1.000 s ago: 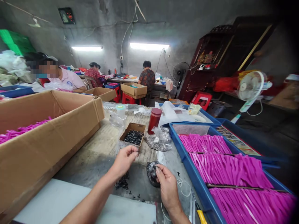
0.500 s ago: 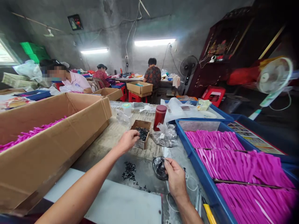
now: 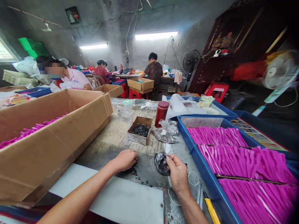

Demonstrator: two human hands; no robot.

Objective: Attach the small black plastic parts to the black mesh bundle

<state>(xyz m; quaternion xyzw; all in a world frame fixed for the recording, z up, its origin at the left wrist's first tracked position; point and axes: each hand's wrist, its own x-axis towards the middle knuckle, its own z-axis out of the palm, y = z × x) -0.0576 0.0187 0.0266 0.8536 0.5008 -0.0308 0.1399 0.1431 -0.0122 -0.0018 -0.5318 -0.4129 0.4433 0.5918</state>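
Observation:
My left hand (image 3: pixel 126 160) is just over a pile of small black screw-like pieces (image 3: pixel 134 173) on the dark table surface. Its fingers are curled together, and whatever they hold is hidden. Between finger and thumb, my right hand (image 3: pixel 178 174) pinches the edge of a small black plastic bag (image 3: pixel 161 164) resting on the table; I cannot see what is inside it. Beyond both hands stands a small open cardboard box (image 3: pixel 137 139) holding many black screw-like pieces (image 3: pixel 141 130).
A big cardboard box (image 3: pixel 53 137) with magenta strips stands left. At right, a blue tray (image 3: pixel 193 152) holds rows of magenta strips (image 3: pixel 233 158). A dark red canister (image 3: pixel 162 112) and a clear bag of metal bits (image 3: pixel 165 134) stand behind. A yellow-handled tool (image 3: pixel 212 211) lies front right.
My left hand has moved from the small cardboard box back toward me, down to the loose pile. My right hand keeps its pinch on the black bag. The view has shifted slightly.

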